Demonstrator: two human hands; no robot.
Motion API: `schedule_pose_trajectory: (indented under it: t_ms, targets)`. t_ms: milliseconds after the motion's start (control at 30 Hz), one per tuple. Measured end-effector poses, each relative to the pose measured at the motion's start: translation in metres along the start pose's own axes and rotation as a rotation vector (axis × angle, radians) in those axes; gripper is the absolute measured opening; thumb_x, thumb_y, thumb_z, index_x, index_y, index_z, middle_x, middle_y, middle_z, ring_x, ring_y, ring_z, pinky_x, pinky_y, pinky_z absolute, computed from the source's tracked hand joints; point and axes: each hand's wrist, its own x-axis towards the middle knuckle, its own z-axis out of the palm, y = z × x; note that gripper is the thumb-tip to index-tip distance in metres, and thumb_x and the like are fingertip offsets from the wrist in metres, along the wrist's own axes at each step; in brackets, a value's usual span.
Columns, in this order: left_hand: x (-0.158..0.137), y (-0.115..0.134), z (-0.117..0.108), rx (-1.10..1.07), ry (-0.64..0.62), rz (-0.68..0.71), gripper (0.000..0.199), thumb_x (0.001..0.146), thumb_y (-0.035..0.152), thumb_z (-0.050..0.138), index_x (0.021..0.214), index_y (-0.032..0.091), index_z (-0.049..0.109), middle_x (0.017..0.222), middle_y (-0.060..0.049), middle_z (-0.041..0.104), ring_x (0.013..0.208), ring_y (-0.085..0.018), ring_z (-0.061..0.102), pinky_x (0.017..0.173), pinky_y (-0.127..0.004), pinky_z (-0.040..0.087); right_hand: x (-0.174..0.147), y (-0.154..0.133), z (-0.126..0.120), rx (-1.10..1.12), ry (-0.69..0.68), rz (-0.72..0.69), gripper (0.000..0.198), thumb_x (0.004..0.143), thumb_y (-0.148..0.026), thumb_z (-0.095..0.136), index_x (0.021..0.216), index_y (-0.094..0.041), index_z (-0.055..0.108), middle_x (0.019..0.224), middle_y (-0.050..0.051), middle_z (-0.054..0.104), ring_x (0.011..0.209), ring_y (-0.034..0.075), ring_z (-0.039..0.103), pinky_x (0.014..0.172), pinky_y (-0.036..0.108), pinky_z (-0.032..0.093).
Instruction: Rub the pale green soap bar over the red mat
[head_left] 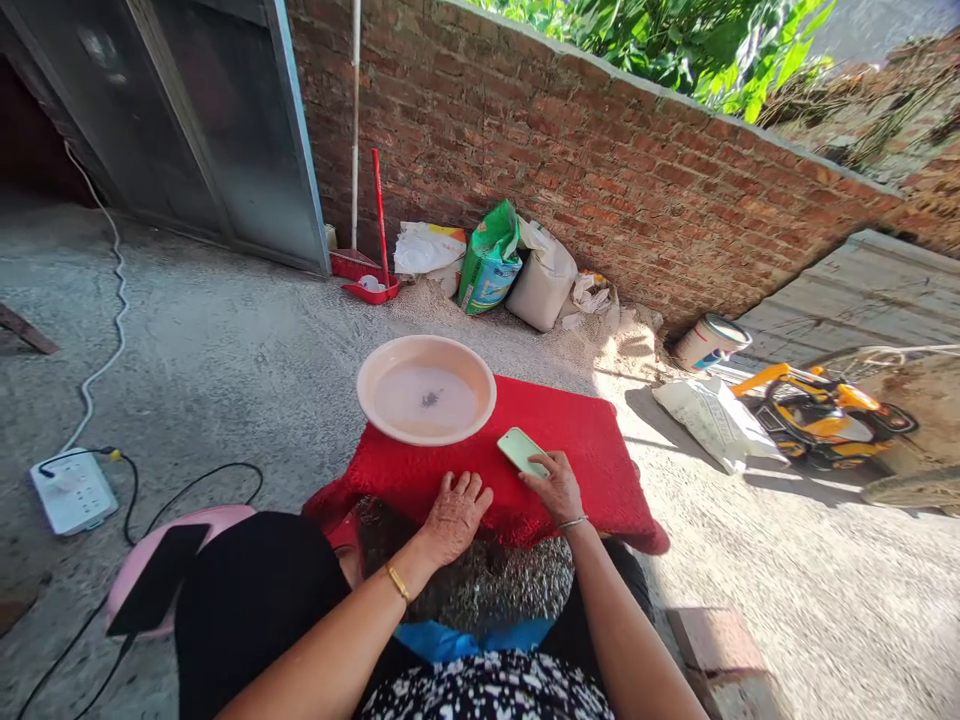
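Observation:
A thick red cloth [555,430] lies spread over a low support in front of my knees, its near edge hanging down. My left hand [454,515] rests palm down on the cloth's near edge, fingers slightly bent and apart, with nothing visible in it. In my right hand [556,487] is the near end of a pale green flat block with rounded corners [520,448]. The block lies on or just over the cloth; its underside is hidden. Beyond my left hand, a peach plastic basin [367,395] of cloudy water overlaps the cloth's far left edge.
At left, a white power strip [73,490] and cables lie near a pink stool [232,515] bearing a black phone-like slab [161,580]. A red dustpan [375,290] and several sacks [491,260] line the brick wall [525,140]. Bricks [716,640] sit at lower right.

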Motion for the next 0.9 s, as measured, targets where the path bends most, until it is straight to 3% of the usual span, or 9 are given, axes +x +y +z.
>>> schedule_pose_trajectory:
  t_ms: [133, 200, 267, 333, 400, 567, 633, 733, 900]
  targets:
    - [-0.001, 0.000, 0.005, -0.018, 0.006, -0.005, 0.039, 0.090, 0.015, 0.037, 0.123, 0.023, 0.055, 0.128, -0.014, 0.052, 0.120, -0.030, 0.046, 0.099, -0.056, 0.031, -0.004, 0.050, -0.044, -0.214, 0.175, 0.616, 0.045, 0.074, -0.054, 0.067, 0.109, -0.025, 0.066, 0.105, 0.010, 0.051, 0.095, 0.028, 0.056, 0.084, 0.040, 0.045]
    - [-0.001, 0.001, 0.006, -0.026, 0.015, -0.003, 0.039, 0.090, 0.015, 0.036, 0.123, 0.022, 0.055, 0.127, -0.015, 0.053, 0.119, -0.030, 0.046, 0.099, -0.056, 0.031, -0.010, 0.071, -0.066, -0.266, 0.201, 0.801, 0.053, 0.075, -0.059, 0.064, 0.117, -0.026, 0.063, 0.111, 0.013, 0.050, 0.097, 0.030, 0.056, 0.086, 0.042, 0.044]
    - [-0.001, 0.001, 0.005, -0.028, 0.023, -0.003, 0.038, 0.090, 0.015, 0.035, 0.122, 0.022, 0.055, 0.126, -0.015, 0.053, 0.119, -0.030, 0.046, 0.099, -0.056, 0.032, -0.017, 0.081, -0.077, -0.281, 0.215, 0.878, 0.055, 0.077, -0.060, 0.062, 0.119, -0.026, 0.061, 0.114, 0.014, 0.050, 0.098, 0.030, 0.056, 0.087, 0.042, 0.043]
    - [0.000, 0.002, 0.004, -0.024, 0.027, -0.005, 0.038, 0.090, 0.015, 0.035, 0.121, 0.021, 0.056, 0.126, -0.015, 0.054, 0.118, -0.030, 0.047, 0.098, -0.056, 0.032, -0.020, 0.078, -0.076, -0.278, 0.218, 0.851, 0.054, 0.076, -0.059, 0.063, 0.118, -0.025, 0.061, 0.111, 0.013, 0.052, 0.098, 0.030, 0.056, 0.087, 0.042, 0.043]
    - [0.000, 0.001, 0.002, -0.018, 0.023, -0.006, 0.037, 0.091, 0.016, 0.035, 0.121, 0.021, 0.056, 0.126, -0.015, 0.054, 0.118, -0.031, 0.047, 0.098, -0.056, 0.032, -0.021, 0.064, -0.063, -0.254, 0.210, 0.695, 0.050, 0.074, -0.055, 0.065, 0.113, -0.023, 0.063, 0.107, 0.011, 0.053, 0.096, 0.028, 0.056, 0.085, 0.039, 0.044]
    - [0.001, 0.000, -0.003, -0.014, -0.004, -0.003, 0.036, 0.091, 0.018, 0.037, 0.121, 0.021, 0.056, 0.126, -0.015, 0.054, 0.117, -0.030, 0.047, 0.097, -0.054, 0.033, -0.013, 0.010, -0.015, -0.005, -0.025, -0.068, 0.030, 0.074, -0.044, 0.068, 0.097, -0.024, 0.066, 0.102, 0.005, 0.054, 0.095, 0.021, 0.055, 0.081, 0.029, 0.047]
    - [0.001, -0.001, -0.004, -0.010, -0.013, -0.007, 0.037, 0.091, 0.018, 0.037, 0.121, 0.022, 0.056, 0.126, -0.014, 0.054, 0.117, -0.030, 0.047, 0.098, -0.054, 0.033, -0.008, -0.003, -0.003, 0.058, -0.097, -0.228, 0.027, 0.075, -0.041, 0.070, 0.096, -0.024, 0.066, 0.104, 0.004, 0.053, 0.097, 0.020, 0.055, 0.084, 0.028, 0.046]
    - [0.001, -0.001, -0.005, -0.010, -0.018, -0.008, 0.037, 0.090, 0.018, 0.037, 0.122, 0.022, 0.056, 0.126, -0.014, 0.054, 0.117, -0.030, 0.047, 0.098, -0.054, 0.033, 0.000, -0.001, -0.002, -0.003, -0.070, -0.125, 0.026, 0.075, -0.039, 0.070, 0.095, -0.023, 0.067, 0.104, 0.005, 0.053, 0.094, 0.020, 0.056, 0.081, 0.028, 0.047]
    - [0.001, 0.001, -0.003, -0.007, -0.022, -0.013, 0.037, 0.090, 0.015, 0.037, 0.121, 0.021, 0.055, 0.126, -0.014, 0.054, 0.118, -0.030, 0.047, 0.098, -0.055, 0.032, 0.001, 0.042, -0.040, -0.271, 0.129, 0.573, 0.044, 0.079, -0.054, 0.063, 0.113, -0.025, 0.063, 0.106, 0.009, 0.051, 0.094, 0.026, 0.057, 0.081, 0.037, 0.046]
